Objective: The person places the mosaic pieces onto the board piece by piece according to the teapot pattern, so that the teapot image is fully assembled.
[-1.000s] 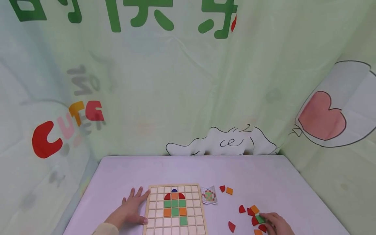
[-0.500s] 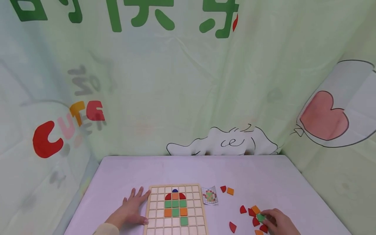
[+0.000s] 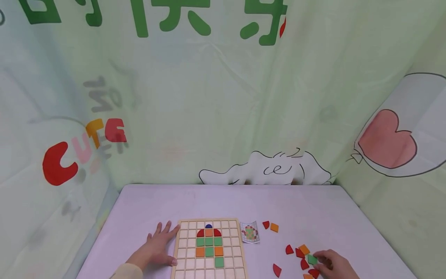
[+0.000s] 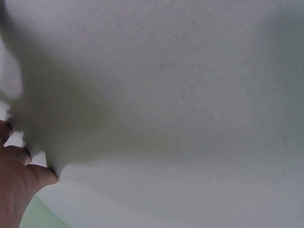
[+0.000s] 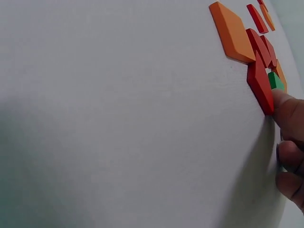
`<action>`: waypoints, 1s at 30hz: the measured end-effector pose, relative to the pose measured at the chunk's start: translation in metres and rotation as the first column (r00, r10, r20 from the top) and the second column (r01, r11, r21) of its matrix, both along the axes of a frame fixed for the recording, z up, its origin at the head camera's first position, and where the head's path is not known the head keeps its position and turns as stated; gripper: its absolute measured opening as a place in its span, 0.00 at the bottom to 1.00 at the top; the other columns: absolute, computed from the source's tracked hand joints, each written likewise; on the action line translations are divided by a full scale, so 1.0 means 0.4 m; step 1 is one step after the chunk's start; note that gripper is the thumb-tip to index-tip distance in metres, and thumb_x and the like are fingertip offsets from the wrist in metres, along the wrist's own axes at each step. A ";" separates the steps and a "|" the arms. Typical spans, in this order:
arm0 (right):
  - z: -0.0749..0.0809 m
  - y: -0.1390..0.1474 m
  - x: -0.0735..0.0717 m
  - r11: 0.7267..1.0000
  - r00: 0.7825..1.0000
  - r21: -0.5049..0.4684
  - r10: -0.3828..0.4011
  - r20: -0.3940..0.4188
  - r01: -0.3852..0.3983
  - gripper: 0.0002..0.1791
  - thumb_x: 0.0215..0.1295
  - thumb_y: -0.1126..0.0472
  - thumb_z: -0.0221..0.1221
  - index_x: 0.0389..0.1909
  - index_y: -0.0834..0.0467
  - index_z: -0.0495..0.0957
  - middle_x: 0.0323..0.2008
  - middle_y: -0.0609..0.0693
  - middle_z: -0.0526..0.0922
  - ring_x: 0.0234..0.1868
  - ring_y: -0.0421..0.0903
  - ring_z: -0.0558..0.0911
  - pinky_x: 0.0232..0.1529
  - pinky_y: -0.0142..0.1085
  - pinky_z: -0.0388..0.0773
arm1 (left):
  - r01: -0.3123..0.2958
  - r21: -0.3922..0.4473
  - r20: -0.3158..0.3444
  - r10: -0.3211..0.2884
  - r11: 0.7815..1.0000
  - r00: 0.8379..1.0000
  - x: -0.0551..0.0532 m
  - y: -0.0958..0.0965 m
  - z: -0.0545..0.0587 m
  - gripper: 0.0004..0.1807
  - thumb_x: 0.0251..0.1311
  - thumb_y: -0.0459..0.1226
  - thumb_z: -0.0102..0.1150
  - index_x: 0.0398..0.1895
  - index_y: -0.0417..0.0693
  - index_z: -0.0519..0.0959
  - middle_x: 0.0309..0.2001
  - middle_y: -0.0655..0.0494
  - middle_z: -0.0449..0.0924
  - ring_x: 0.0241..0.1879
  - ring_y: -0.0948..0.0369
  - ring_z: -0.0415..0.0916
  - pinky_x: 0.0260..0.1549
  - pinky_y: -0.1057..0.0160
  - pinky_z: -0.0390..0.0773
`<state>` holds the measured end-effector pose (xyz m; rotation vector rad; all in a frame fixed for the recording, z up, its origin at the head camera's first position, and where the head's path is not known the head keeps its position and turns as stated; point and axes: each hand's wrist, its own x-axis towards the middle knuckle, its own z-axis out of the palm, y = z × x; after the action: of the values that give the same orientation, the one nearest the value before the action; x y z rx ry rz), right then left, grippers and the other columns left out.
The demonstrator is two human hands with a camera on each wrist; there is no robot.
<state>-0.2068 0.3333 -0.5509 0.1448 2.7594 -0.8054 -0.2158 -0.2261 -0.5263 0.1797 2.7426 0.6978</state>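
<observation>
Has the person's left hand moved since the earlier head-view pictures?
No: the left hand stays put at the left edge of the pale wooden grid board.

Gridded board (image 3: 228, 252): 1
Pattern card (image 3: 249, 232): 1
Blue half-disc (image 3: 208, 226): 1, on board
Red quarter-discs (image 3: 277, 270): 8 seen; 2 on board, 6 on tabletop (image 3: 156, 201)
Orange squares (image 3: 274, 227): 6 seen; 3 on, 3 off
Green squares (image 3: 209, 252): 6 seen; 5 on, 1 off

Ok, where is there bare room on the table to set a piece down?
Bare: the strip of table beyond the grid board to the table's back edge, and the patch right of the farthest loose orange square, toward the table's right edge. Crowded: around the right hand, where red pieces and orange pieces bunch about the green piece.
</observation>
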 end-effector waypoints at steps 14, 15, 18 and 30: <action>0.051 -0.105 0.021 0.999 0.993 -0.034 -0.019 -0.116 0.015 0.17 0.59 0.59 0.72 0.47 0.63 0.85 0.34 0.44 0.79 0.31 0.40 0.73 0.30 0.28 0.74 | 0.008 -0.004 -0.016 -0.008 1.000 1.000 0.001 -0.006 0.002 0.61 0.36 0.45 0.85 0.78 0.46 0.63 0.79 0.30 0.52 0.77 0.25 0.39 0.65 0.17 0.46; 0.056 -0.124 0.020 0.999 0.992 -0.041 -0.016 -0.125 0.011 0.16 0.59 0.60 0.72 0.46 0.61 0.86 0.34 0.44 0.79 0.31 0.39 0.73 0.30 0.28 0.74 | 0.007 -0.004 -0.015 -0.007 1.000 1.000 0.000 -0.007 0.001 0.61 0.36 0.45 0.85 0.78 0.46 0.63 0.79 0.30 0.52 0.77 0.25 0.39 0.65 0.17 0.46; 0.064 -0.180 0.018 0.997 0.990 -0.074 0.013 -0.138 -0.023 0.15 0.57 0.60 0.73 0.45 0.59 0.87 0.34 0.43 0.79 0.31 0.37 0.72 0.31 0.27 0.74 | 0.009 -0.004 -0.018 -0.009 1.000 1.000 0.001 -0.008 -0.001 0.61 0.36 0.45 0.85 0.77 0.45 0.63 0.78 0.30 0.52 0.77 0.25 0.40 0.65 0.17 0.47; 0.074 -0.370 0.009 0.926 0.950 -0.224 0.278 -0.140 -0.304 0.17 0.61 0.55 0.71 0.48 0.58 0.87 0.39 0.44 0.84 0.39 0.40 0.78 0.41 0.32 0.84 | 0.007 0.006 -0.017 -0.007 1.000 1.000 0.002 -0.002 0.002 0.61 0.35 0.46 0.85 0.77 0.46 0.64 0.79 0.30 0.52 0.77 0.25 0.39 0.65 0.17 0.46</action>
<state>-0.2031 0.1854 -0.5215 -0.3584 2.6557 -1.0804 -0.2150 -0.2271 -0.5257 0.1976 2.7549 0.7055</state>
